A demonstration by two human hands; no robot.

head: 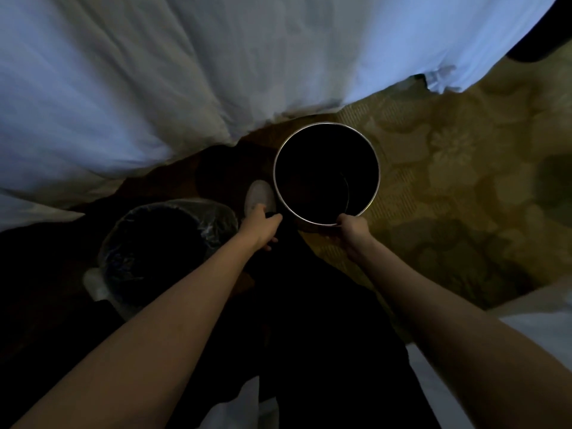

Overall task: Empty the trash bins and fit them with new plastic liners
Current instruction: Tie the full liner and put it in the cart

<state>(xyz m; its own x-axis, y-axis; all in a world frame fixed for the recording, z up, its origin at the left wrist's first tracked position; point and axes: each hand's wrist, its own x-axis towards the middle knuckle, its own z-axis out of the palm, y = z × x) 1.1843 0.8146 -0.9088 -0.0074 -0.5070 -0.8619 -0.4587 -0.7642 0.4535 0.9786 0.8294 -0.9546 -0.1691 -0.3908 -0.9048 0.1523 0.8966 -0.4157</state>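
A round metal trash bin [375, 168] with a shiny rim and a dark, bare inside stands on the carpet at the centre. My right hand [353, 227] grips its near rim. My left hand [263, 226] is just left of the bin, fingers curled round something dark that I cannot make out. At the lower left stands a second bin [167, 252] with a clear plastic liner [213, 218] folded over its rim.
White bed linen [154, 82] hangs across the top and left. Patterned yellow carpet [464, 181] spreads to the right. My white shoe [258, 196] sits between the two bins, and my dark trousers fill the lower centre.
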